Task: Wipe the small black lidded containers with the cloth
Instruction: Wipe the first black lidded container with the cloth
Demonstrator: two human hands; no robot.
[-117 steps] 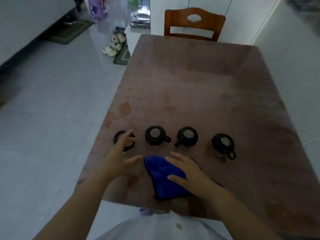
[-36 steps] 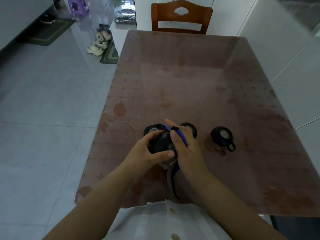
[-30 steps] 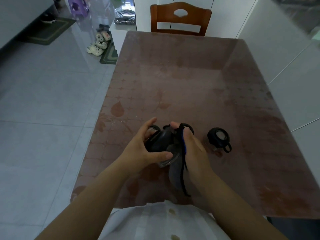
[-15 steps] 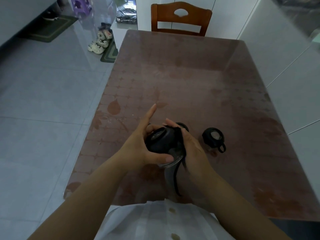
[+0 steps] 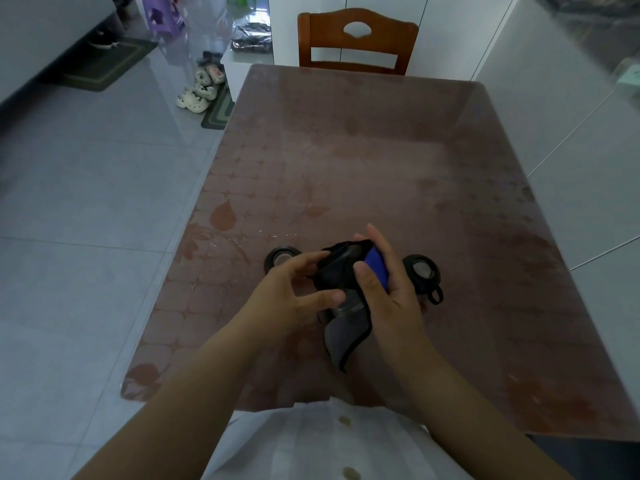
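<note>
I hold one small black lidded container (image 5: 335, 271) above the near part of the table. My left hand (image 5: 291, 299) grips it from the left with thumb and fingers. My right hand (image 5: 391, 292) holds the blue cloth (image 5: 375, 266) wrapped against the container's right side; the cloth's grey underside hangs down below. Another black container (image 5: 282, 259) stands on the table just left of my hands. A further one (image 5: 420, 271), with a loop on its lid, stands to the right. Anything behind my hands is hidden.
The brown patterned table (image 5: 381, 161) stretches away from me. A wooden chair (image 5: 358, 39) stands at its far end. White cabinets run along the right. Shoes (image 5: 201, 90) and a mat lie on the tiled floor at the far left.
The cloth has slid round the container, so its blue side now shows at the top right. My left index finger, raised half a second ago, has come down onto the container.
</note>
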